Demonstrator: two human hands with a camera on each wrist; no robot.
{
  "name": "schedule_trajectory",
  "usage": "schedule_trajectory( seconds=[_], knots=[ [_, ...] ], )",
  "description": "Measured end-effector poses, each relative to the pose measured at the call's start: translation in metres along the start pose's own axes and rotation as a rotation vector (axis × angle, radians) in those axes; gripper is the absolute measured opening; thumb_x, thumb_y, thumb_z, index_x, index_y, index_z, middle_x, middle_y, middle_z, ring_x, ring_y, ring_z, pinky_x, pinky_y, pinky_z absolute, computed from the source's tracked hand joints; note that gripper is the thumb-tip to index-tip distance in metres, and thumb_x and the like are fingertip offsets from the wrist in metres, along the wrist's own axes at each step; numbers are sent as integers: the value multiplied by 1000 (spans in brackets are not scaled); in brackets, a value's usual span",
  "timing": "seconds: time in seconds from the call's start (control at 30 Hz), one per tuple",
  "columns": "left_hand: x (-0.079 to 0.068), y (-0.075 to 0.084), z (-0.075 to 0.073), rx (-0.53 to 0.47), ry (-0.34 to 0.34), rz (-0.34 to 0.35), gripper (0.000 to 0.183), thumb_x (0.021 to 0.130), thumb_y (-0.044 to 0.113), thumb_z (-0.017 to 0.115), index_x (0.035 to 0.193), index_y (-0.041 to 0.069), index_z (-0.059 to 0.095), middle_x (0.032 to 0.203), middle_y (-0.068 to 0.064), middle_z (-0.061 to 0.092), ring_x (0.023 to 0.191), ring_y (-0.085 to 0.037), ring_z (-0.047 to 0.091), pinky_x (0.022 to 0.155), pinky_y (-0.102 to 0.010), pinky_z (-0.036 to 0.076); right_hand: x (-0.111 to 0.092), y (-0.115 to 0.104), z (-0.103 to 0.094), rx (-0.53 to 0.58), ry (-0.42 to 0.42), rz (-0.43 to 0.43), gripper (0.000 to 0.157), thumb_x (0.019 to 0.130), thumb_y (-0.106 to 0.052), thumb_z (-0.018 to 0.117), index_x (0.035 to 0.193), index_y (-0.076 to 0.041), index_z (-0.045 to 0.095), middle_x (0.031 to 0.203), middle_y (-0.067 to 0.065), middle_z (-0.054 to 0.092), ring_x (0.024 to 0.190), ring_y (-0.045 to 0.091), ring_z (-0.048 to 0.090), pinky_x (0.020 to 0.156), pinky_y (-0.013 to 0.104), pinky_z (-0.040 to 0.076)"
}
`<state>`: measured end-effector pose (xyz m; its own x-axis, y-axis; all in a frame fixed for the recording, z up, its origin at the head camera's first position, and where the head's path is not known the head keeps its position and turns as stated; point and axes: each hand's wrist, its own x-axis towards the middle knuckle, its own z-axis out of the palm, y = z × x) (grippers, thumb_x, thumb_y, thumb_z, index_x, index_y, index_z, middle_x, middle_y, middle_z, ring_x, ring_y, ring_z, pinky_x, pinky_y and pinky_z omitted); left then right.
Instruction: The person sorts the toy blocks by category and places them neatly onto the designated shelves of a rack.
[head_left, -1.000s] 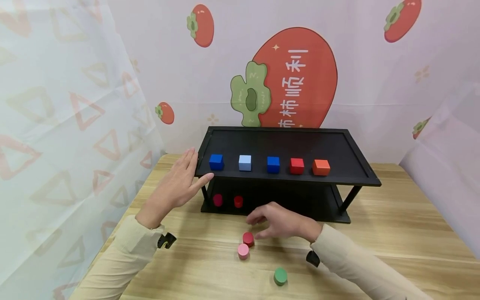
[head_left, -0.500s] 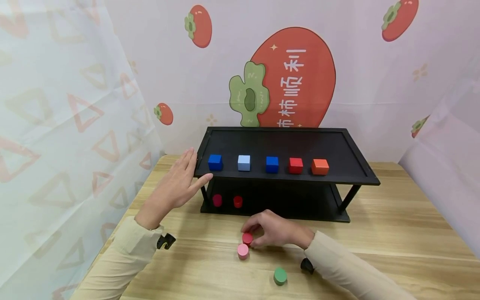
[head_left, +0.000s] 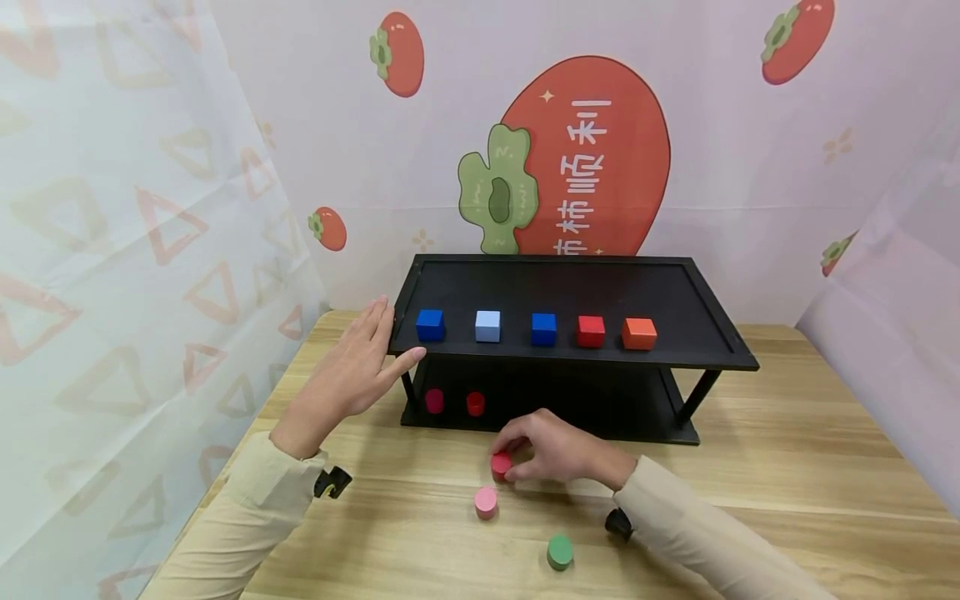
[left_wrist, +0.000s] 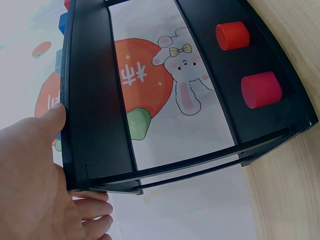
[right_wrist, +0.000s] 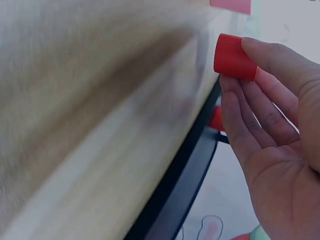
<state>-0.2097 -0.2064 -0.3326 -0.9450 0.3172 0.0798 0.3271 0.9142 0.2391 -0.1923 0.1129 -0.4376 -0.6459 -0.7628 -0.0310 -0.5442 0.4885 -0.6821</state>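
My right hand (head_left: 553, 450) pinches a red cylinder block (head_left: 501, 467) between thumb and fingers, in front of the shelf. In the right wrist view the red cylinder (right_wrist: 236, 57) shows sideways at the fingertips. A pink cylinder (head_left: 486, 502) stands on the table just nearer to me, and a green one (head_left: 559, 552) is further right. My left hand (head_left: 352, 367) lies with straight fingers along the left edge of the black two-tier shelf (head_left: 555, 287), thumb at its front corner. On the lower tier stand a crimson cylinder (left_wrist: 261, 90) and a red cylinder (left_wrist: 233, 35).
Along the upper tier's front runs a row of cubes: a blue cube (head_left: 431, 326), a light blue cube (head_left: 487, 327), another blue cube (head_left: 543, 330), a red cube (head_left: 591, 332) and an orange cube (head_left: 639, 333). Printed cloth (head_left: 262, 125) hangs behind and beside the wooden table (head_left: 375, 533).
My right hand came down to the red cylinder, closed its fingers on it and moved it slightly toward the shelf, away from the pink one. The left hand stayed in place.
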Motion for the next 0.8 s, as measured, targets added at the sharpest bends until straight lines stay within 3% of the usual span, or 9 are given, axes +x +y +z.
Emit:
schedule_trajectory(
  seconds=[0.23,0.43,0.8],
  knots=[
    [0,1,-1,3,-3,0,96,108,64,40,167,-5,7,179,-20,3,167,-40,4,135,-57,9,-4,4,-19,-25,73,9,30,91,-12,84,121,-10,78,118,0,77,101,9,72,95,30,64],
    [1,-1,-1,4,-1,0,97,108,64,40,167,-5,6,179,-21,2,166,-40,4,135,-58,9,-3,13,-33,-71,156,69,31,93,-18,83,123,-13,78,120,-3,77,106,12,73,99,37,63],
    [1,1,-1,5,-7,-2,97,108,65,39,167,-5,6,178,-21,3,166,-41,4,135,-59,9,4,33,-40,-75,263,89,30,93,-14,82,122,-8,77,120,8,77,108,22,76,97,40,64]
  ],
)
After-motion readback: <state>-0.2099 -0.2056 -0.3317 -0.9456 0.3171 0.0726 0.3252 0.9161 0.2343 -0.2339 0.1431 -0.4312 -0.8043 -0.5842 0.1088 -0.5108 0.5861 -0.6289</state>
